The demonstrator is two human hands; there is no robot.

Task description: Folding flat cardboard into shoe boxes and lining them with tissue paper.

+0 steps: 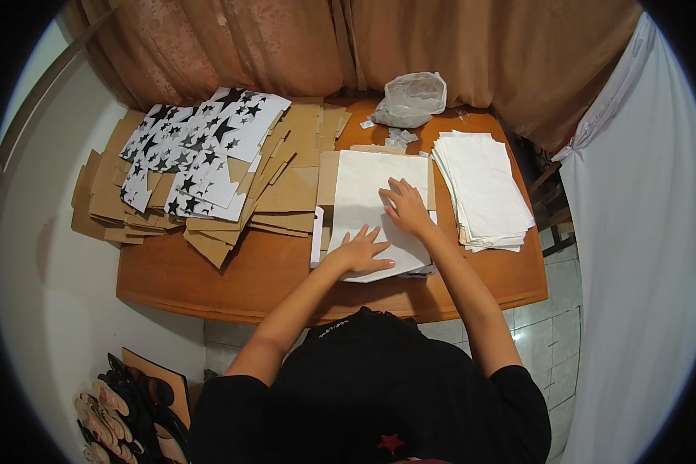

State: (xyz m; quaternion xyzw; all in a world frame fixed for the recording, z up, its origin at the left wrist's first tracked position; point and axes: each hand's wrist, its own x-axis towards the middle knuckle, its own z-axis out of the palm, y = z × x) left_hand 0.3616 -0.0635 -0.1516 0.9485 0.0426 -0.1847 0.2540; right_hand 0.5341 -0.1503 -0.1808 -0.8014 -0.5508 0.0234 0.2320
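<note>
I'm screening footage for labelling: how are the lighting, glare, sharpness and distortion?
In the head view, the wooden table is evenly lit, but the black shirt loses detail; a glare spot sits on the floor tiles; the left hand and right hand show no obvious motion blur; fisheye curvature is strong, with blackened corners.

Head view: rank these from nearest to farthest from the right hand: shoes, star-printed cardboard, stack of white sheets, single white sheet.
1. Single white sheet: directly under the right hand, touching it.
2. Stack of white sheets: right of the hand.
3. Star-printed cardboard: left side of the table.
4. Shoes: lower left, beyond the table.
</note>
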